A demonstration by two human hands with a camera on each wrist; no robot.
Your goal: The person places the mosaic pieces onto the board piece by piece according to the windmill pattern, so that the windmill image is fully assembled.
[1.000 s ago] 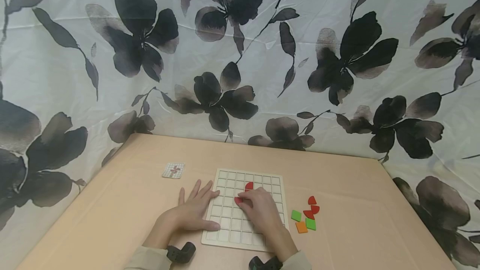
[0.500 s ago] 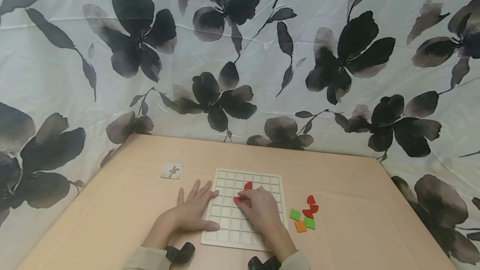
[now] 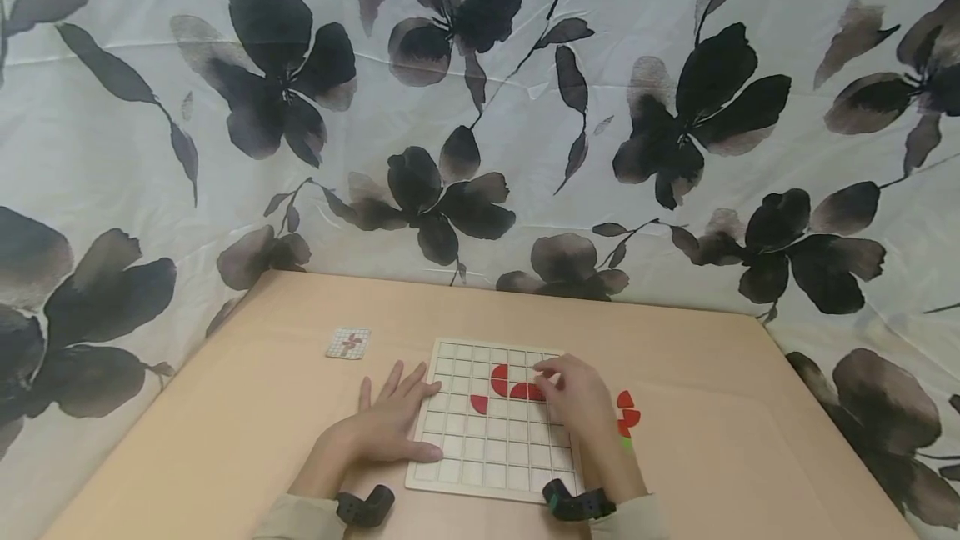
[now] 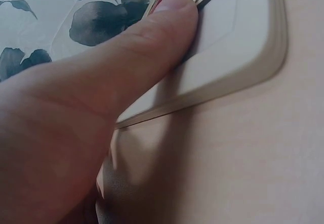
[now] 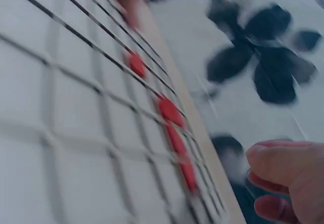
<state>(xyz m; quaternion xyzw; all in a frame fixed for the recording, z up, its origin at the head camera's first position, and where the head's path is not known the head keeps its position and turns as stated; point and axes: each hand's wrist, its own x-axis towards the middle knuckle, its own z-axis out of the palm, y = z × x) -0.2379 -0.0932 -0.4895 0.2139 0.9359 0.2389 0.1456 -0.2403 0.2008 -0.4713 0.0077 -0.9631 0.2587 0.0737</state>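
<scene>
A white grid board [image 3: 487,473] lies on the table under both hands. My left hand [image 3: 390,425] rests along its left side, fingers spread; in the left wrist view the thumb [image 4: 157,31] lies over the board's edge. On the grid, a lone red quarter-circle tile [image 3: 478,403] sits left of a red pair [image 3: 499,380] and a red row [image 3: 519,391]. My right hand [image 3: 581,398] is over the board's right side, fingers loosely bent. No tile shows between the thumb [image 5: 273,163] and fingers in the right wrist view.
Several red quarter-circle tiles [image 3: 630,417] lie right of the board. A green tile [image 3: 627,442] peeks out beside my right wrist. A small pattern card [image 3: 348,343] lies back left. A floral cloth [image 3: 555,123] hangs behind the table [image 3: 697,373].
My right hand has let go of the lone red tile and moved right, uncovering other red tiles on the grid. It now hides the orange tile and one green tile. The left hand stays put.
</scene>
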